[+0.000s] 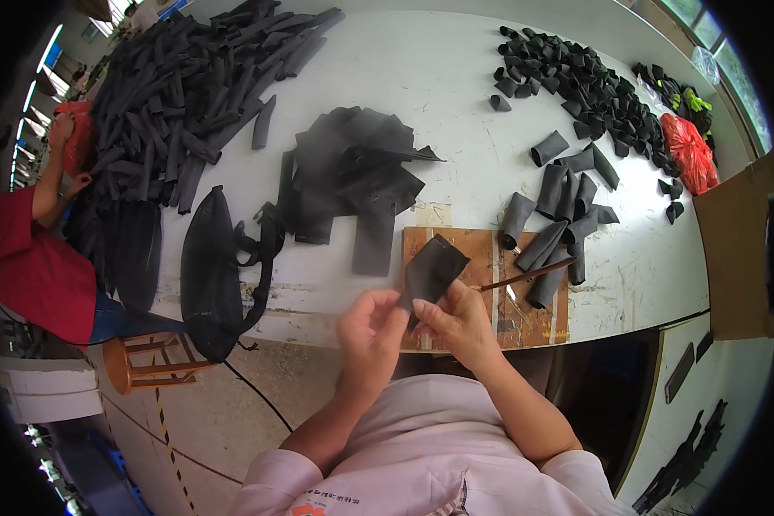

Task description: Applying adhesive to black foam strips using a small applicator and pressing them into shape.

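Note:
A dark, flat piece of black fabric [439,265] with a pointed corner is held up between my two hands, over the left part of a worn brown board [473,245]. My right hand [460,325] pinches its lower edge between thumb and fingers. At its lower left edge, my left hand [373,331] has its fingers curled against the fabric; part of that grip is hidden. A thin brown stick [533,273] slants across the board to the right of my hands. Short dark grey fabric tubes [518,220] lie loosely on and behind the board.
Flat black pieces [353,176] are stacked mid-table. Long dark strips [168,95] heap at the far left, small black pieces [559,73] at the far right beside a red bag [688,150]. A black bag [208,275] overhangs the front edge. A person in red [39,249] works at left, near a wooden stool [129,365].

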The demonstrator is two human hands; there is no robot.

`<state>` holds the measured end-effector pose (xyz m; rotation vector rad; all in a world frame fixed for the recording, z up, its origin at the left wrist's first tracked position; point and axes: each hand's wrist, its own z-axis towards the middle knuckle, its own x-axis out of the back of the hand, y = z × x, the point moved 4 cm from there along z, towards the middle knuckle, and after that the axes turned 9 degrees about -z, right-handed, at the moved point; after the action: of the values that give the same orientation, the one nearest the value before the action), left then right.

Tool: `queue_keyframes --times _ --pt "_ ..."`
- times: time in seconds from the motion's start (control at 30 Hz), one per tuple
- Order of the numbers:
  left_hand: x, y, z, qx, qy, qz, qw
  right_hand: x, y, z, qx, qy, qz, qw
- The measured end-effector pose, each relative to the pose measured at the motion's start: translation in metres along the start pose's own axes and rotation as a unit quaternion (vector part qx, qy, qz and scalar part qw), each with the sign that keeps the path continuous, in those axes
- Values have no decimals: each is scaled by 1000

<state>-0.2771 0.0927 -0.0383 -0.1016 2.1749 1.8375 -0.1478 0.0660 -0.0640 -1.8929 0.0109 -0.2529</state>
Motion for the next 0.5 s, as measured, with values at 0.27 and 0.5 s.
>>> queue_keyframes --times 0.27,0.5 --pt "-13 11 -5 -111 -70 135 982 12 -29 -23 212 87 -104 968" --pt "-14 2 -10 -221 26 184 957 0 -31 -21 303 187 -307 883"
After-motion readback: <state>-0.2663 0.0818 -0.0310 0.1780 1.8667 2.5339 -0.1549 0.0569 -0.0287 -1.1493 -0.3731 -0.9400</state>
